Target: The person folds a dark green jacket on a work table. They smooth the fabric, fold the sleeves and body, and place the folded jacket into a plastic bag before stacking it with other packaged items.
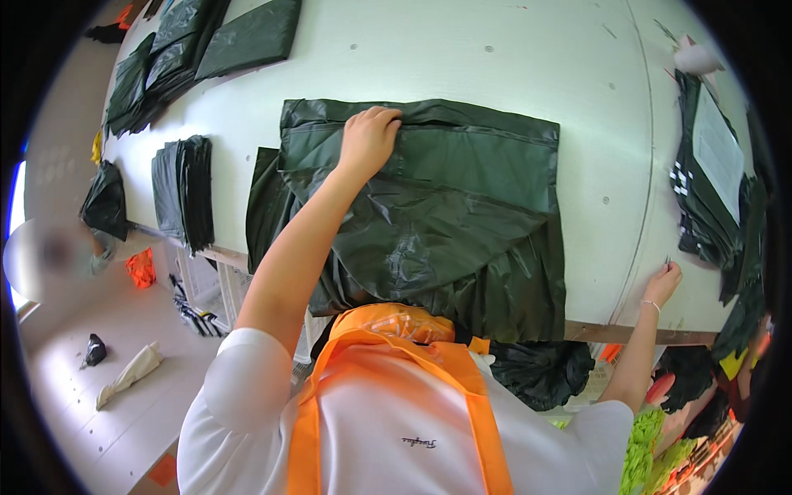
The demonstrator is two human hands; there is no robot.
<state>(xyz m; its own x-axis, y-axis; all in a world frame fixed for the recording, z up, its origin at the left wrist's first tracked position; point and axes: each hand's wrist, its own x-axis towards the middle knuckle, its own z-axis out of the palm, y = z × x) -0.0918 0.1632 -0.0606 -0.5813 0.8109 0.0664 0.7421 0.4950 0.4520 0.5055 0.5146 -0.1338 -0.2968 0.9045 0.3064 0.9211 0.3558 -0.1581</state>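
A dark green, slightly shiny garment [474,165] lies spread on the white table in front of me, its lower part hanging over the near edge. My left hand [371,139] reaches across it, fingers curled on the folded band along its far edge. Well off to the right, my right hand [662,283] is over the table near its front edge. Its fingers are pinched together, and a small pointed tip sticks out of them; the thing itself is too small to name.
Folded dark green pieces [183,194] form a stack to the left, with more piles [247,37] at the far left. On the right, dark garments [701,194] lie under a pale sheet [716,148]. Another person [99,252] is at the left edge.
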